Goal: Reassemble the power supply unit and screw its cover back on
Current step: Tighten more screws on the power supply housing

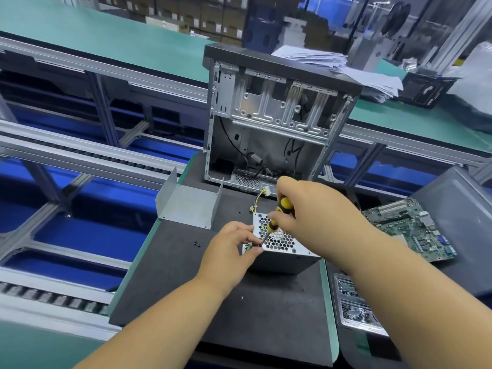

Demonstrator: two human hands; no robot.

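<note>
loose screws beside psu

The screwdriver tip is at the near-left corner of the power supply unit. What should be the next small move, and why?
Probably turn the screwdriver with the right hand to drive the screw down. Its tip sits at the corner of the power supply unit, where the left hand pinches and steadies the spot. The screw itself is too small to see.
</note>
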